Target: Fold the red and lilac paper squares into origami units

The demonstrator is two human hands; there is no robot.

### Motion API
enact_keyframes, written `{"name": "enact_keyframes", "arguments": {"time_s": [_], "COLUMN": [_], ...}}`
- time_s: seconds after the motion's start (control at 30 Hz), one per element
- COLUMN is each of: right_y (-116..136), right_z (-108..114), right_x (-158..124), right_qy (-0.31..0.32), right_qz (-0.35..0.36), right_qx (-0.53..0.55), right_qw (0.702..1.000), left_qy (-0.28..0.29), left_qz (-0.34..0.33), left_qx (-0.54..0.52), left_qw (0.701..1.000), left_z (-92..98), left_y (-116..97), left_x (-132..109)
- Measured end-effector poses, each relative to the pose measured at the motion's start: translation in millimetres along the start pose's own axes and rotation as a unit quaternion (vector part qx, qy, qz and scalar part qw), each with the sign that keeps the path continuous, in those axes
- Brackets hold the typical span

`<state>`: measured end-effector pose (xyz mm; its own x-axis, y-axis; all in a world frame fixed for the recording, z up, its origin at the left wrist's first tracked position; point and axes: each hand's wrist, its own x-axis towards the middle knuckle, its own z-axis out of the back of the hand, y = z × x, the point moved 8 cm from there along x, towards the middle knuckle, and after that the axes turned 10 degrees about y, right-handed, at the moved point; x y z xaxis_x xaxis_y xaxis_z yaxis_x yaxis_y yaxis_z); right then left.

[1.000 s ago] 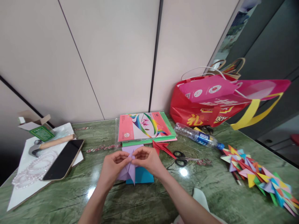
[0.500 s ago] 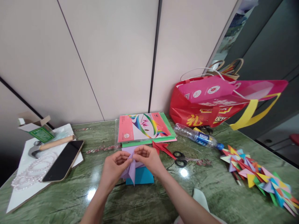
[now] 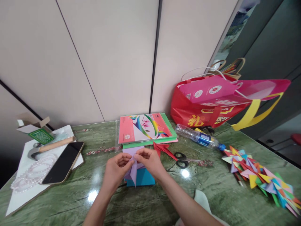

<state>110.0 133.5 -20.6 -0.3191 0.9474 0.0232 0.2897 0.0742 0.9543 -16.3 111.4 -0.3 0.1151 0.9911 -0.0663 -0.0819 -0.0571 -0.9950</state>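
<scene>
Both of my hands pinch a partly folded piece of purple origami paper (image 3: 133, 173) at the middle front of the table. My left hand (image 3: 117, 168) grips its left side between thumb and fingers. Facing it, my right hand (image 3: 150, 161) pinches the top of the fold, fingertips close to the left thumb. A blue sheet of paper (image 3: 143, 178) lies on the table beneath the purple piece. Just behind my right hand is a red folded paper (image 3: 164, 150), beside scissors with black handles (image 3: 182, 160).
Behind my hands lies a pack of coloured paper (image 3: 145, 127). A plastic bottle (image 3: 199, 138), a red bag (image 3: 207, 103) and a chain of folded paper (image 3: 261, 179) are rightward. Leftward, a phone (image 3: 64, 163), hammer (image 3: 51, 146), bead strings (image 3: 35, 172) and small green box (image 3: 41, 135) rest on a white board (image 3: 17, 197).
My hands stay pinched on the purple paper and have shifted very slightly to the right. The paper's left part has turned in a little; the rest looks the same.
</scene>
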Motion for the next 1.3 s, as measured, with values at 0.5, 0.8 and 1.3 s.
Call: {"name": "enact_keyframes", "arguments": {"time_s": [0.5,0.8,1.3], "right_y": [-6,-17,-15], "right_z": [1,-11,-11], "right_x": [-2,-3,-2], "right_qy": [-0.019,0.025,0.038], "right_qz": [-0.018,-0.068,-0.071], "right_qx": [-0.006,-0.002,-0.023], "right_qw": [1.0,0.997,0.996], "left_qy": [-0.002,-0.087,-0.023], "left_qz": [0.018,0.024,0.031], "left_qx": [-0.017,-0.068,-0.041], "left_qw": [1.0,0.994,0.998], "left_z": [-0.7,18.5,6.4], "left_y": [3,14,9], "left_x": [1,-1,-1]}}
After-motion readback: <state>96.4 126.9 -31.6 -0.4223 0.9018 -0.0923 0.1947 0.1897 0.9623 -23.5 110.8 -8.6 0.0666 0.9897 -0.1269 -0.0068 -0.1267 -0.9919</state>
